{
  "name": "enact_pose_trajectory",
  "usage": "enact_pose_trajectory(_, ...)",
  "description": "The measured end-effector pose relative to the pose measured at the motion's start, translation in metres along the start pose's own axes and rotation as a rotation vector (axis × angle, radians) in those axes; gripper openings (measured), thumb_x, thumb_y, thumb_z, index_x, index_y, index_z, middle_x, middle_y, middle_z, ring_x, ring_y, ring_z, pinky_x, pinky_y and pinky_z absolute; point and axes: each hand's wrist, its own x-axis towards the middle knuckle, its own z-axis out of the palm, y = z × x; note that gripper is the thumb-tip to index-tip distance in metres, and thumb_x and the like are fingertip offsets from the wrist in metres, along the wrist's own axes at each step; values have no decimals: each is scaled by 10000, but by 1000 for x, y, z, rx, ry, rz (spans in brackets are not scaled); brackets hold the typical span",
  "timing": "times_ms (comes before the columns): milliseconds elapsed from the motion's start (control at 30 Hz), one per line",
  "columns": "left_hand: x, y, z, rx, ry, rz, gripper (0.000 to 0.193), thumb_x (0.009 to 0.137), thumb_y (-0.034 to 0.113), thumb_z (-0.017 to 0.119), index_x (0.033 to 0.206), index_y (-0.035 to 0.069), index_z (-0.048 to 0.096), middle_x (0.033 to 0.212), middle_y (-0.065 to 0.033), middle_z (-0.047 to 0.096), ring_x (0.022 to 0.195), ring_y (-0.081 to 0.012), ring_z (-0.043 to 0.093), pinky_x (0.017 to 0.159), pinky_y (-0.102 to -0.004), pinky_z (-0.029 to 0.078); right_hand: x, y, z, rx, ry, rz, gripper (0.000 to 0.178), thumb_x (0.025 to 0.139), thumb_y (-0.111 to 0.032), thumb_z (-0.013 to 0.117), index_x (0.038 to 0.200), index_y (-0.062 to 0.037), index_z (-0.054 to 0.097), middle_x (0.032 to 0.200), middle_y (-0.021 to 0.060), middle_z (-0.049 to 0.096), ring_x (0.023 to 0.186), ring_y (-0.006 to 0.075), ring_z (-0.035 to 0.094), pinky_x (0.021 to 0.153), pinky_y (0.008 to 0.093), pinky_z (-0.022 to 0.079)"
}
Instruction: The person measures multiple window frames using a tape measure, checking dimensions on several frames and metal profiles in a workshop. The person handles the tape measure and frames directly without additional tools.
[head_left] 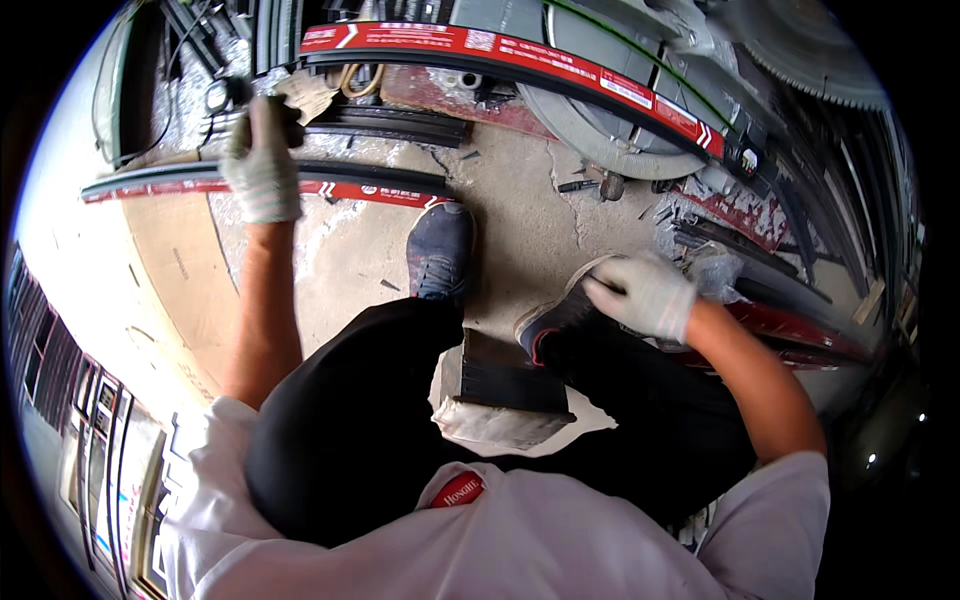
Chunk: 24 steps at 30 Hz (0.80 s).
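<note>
My left hand (262,175), in a pale knitted work glove, is raised at the far left. Its fingers are closed beside a small dark object (291,124), whose kind I cannot make out. Below this hand, a long dark profile strip (385,192) with a red printed label runs across the floor to my left shoe (441,250). My right hand (645,295), in a matching glove, hovers near my right shoe (560,318). Its thumb and fingers are curled together; whatever may be between them is hidden.
A second red-labelled profile (520,60) lies across a grey saw machine (620,150). A toothed circular blade (840,60) shows at the upper right. Dark profiles (380,125) are stacked at the back left, cardboard (180,280) lies left, and offcuts litter the concrete floor (510,200).
</note>
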Motion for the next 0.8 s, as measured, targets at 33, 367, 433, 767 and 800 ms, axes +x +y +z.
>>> enact_pose_trajectory(33, -17, -4, -12, -4, -11, -54, 265, 997, 289, 602, 905, 56, 687, 767, -8, 644, 644, -75, 542, 593, -236, 428, -23, 7, -4, 16, -56, 56, 296, 919, -335, 604, 818, -59, 638, 796, 208, 651, 749, 403, 639, 669, 451, 505)
enact_pose_trajectory(367, -318, 50, -187, 276, -10, -891, 303, 983, 282, 552, 879, 13, 643, 674, -62, 625, 569, -138, 577, 541, -302, 474, -323, 108, 112, 1773, 282, 628, 526, 1042, -445, 363, 1383, -74, 513, 1336, 102, 598, 1246, 246, 528, 1096, 365, 396)
enact_pose_trajectory(433, -378, 95, -230, 316, -85, -1118, 329, 983, 304, 542, 957, -10, 636, 716, -80, 652, 589, -156, 607, 548, -300, 487, -384, 52, 132, 1709, 288, 934, 584, 1013, -467, 424, 1412, -47, 502, 1341, 94, 599, 1209, 272, 552, 1052, 378, 436)
enact_pose_trajectory(767, -496, 253, -342, 260, 155, -1172, 437, 902, 380, 600, 1104, 7, 705, 1005, -205, 724, 955, -290, 697, 865, -359, 517, -511, -164, 34, -11, 36, 609, 318, 914, -325, 599, 962, -29, 705, 818, 151, 707, 747, 224, 657, 706, 366, 510)
enact_pose_trajectory(800, -485, 272, -355, 271, 130, -1174, 437, 893, 380, 605, 1105, 12, 706, 1000, -203, 725, 953, -286, 698, 862, -357, 519, -520, -189, 18, -31, 60, 585, 318, 914, -325, 599, 962, -29, 705, 818, 151, 707, 747, 224, 657, 706, 366, 510)
